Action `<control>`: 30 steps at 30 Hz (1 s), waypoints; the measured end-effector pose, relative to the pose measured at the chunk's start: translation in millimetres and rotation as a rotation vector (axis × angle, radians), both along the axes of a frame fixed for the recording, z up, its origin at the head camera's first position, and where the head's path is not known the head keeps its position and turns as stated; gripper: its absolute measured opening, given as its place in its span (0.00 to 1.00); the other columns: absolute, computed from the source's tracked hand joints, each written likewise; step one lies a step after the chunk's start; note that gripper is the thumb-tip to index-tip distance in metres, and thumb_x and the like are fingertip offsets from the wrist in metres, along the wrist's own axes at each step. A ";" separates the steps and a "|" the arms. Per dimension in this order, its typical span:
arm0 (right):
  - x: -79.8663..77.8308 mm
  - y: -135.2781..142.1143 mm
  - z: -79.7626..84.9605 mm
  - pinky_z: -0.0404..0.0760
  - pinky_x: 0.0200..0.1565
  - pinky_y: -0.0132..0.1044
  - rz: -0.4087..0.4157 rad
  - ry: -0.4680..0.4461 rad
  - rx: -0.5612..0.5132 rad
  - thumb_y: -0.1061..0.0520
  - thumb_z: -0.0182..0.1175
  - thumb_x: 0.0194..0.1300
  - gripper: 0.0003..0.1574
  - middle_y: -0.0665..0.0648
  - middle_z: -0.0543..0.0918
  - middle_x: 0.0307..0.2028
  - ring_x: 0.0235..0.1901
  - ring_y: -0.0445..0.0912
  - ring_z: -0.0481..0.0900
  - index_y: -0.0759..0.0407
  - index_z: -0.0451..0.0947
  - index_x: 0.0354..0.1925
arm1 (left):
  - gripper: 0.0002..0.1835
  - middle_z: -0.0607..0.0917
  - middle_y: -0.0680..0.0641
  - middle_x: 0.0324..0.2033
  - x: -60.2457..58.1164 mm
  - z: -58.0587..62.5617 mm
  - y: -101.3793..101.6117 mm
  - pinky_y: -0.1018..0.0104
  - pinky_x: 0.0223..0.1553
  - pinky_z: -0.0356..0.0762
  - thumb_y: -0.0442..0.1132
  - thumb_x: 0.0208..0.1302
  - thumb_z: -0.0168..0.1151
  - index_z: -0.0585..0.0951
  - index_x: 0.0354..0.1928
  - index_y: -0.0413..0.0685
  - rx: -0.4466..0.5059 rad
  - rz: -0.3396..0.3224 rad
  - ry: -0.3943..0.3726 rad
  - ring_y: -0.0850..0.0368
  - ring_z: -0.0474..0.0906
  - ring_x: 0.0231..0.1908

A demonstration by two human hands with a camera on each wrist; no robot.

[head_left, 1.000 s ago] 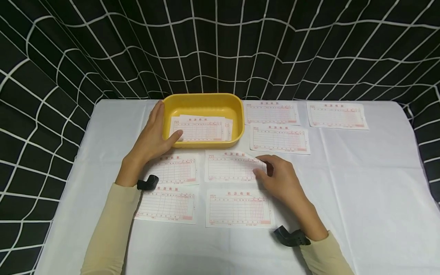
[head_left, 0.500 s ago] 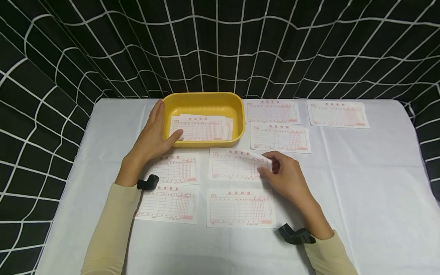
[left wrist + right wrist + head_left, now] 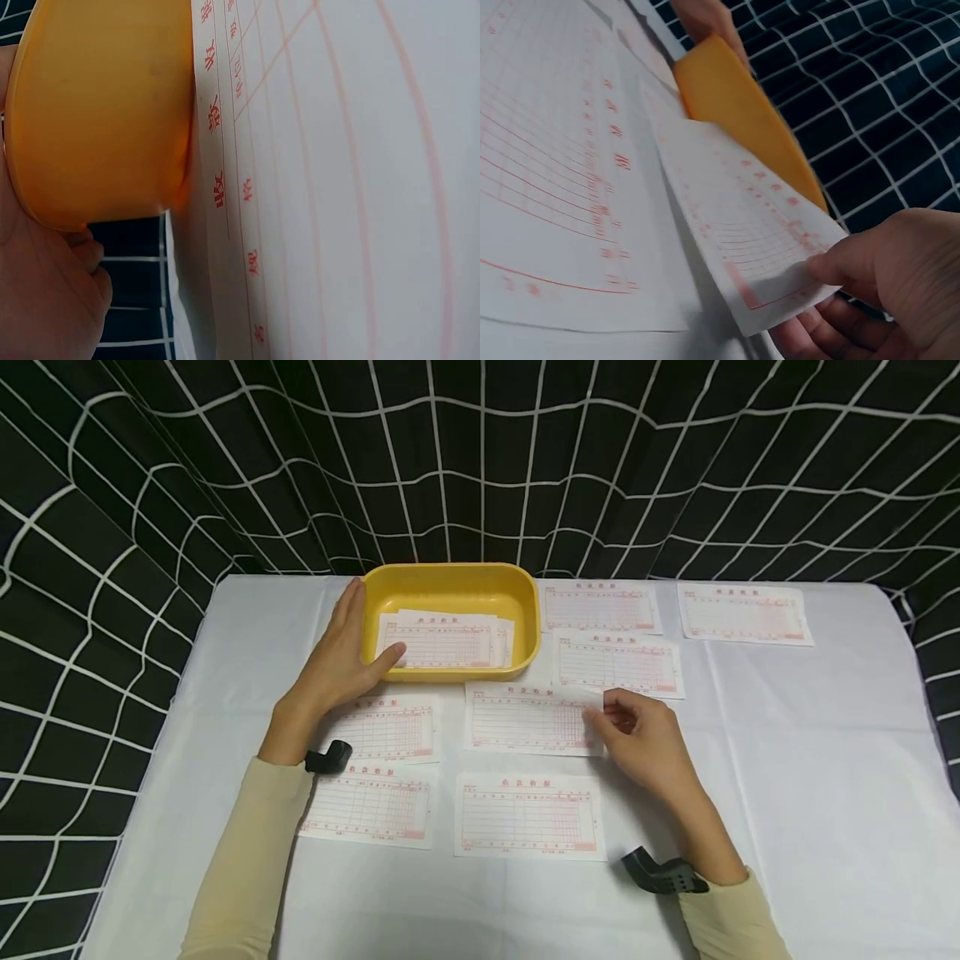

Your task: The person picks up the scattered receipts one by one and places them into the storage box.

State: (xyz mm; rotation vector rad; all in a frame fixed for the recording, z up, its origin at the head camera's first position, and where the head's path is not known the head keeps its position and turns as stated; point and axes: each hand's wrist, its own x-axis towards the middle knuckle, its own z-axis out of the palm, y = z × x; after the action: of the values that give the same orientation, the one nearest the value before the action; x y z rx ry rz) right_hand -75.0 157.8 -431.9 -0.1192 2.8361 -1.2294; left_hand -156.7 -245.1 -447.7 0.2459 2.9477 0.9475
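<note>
My left hand (image 3: 337, 656) holds the left end of a yellow plastic tub (image 3: 450, 676), its thumb over the near rim and its fingers along the outer wall. Inside the tub lies a small pile of printed receipts (image 3: 435, 639). Just in front of it, my right hand (image 3: 641, 739) pinches the right edge of a receipt slip (image 3: 532, 720) between thumb and fingers. In the right wrist view this slip (image 3: 742, 217) is tilted, with a shadowed gap under its lower edge. The left wrist view shows the tub's wall (image 3: 105, 112) close to the left palm.
Two receipts (image 3: 378, 806) lie partly under the left forearm, and one (image 3: 529, 818) lies in front of the held slip. Several more (image 3: 618, 664) are on the white cloth (image 3: 810, 793) to the right of the tub. A black cloth with a white grid (image 3: 495, 452) hangs behind.
My right hand has drawn the receipt slip a little to the right, and its bent right end looks flatter. The left hand stays on the tub.
</note>
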 end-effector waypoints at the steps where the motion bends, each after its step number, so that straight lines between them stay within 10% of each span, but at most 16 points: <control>1: -0.8 1.4 1.4 0.77 0.37 0.23 -0.002 0.007 -0.003 0.59 0.67 0.71 0.08 0.63 0.89 0.34 0.33 0.43 0.82 0.65 0.86 0.42 | 0.59 0.39 0.47 0.87 -0.4 -0.2 0.7 0.39 0.83 0.52 0.64 0.69 0.61 0.37 0.87 0.49 0.002 -0.002 0.000 0.42 0.46 0.86; 12: -14.1 17.2 23.8 0.78 0.32 0.25 0.059 -0.048 -0.086 0.57 0.70 0.70 0.09 0.60 0.88 0.37 0.33 0.32 0.81 0.64 0.85 0.42 | 0.59 0.39 0.47 0.87 0.1 1.1 2.3 0.40 0.83 0.52 0.64 0.69 0.61 0.37 0.87 0.49 -0.001 0.001 0.000 0.43 0.45 0.86; 19: -30.3 23.9 44.5 0.86 0.38 0.26 0.075 -0.125 -0.236 0.58 0.69 0.71 0.13 0.40 0.87 0.32 0.33 0.30 0.86 0.69 0.82 0.46 | 0.59 0.39 0.47 0.87 0.9 2.5 -0.5 0.40 0.84 0.51 0.64 0.69 0.60 0.36 0.86 0.49 -0.014 0.000 -0.003 0.43 0.43 0.86; 30: -74.5 -13.7 61.4 0.89 0.43 0.28 0.047 -0.122 -0.373 0.58 0.68 0.72 0.16 0.40 0.85 0.34 0.35 0.30 0.85 0.70 0.80 0.50 | 0.59 0.39 0.46 0.87 -0.4 0.9 0.4 0.41 0.84 0.51 0.64 0.69 0.60 0.37 0.86 0.48 -0.004 -0.001 0.004 0.43 0.44 0.86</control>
State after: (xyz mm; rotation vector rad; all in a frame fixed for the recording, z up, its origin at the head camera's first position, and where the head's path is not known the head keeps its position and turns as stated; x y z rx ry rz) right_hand -149.4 144.1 -370.5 -0.1179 2.4596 -1.6769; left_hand -157.1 -244.7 -446.7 0.2489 2.9527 0.9418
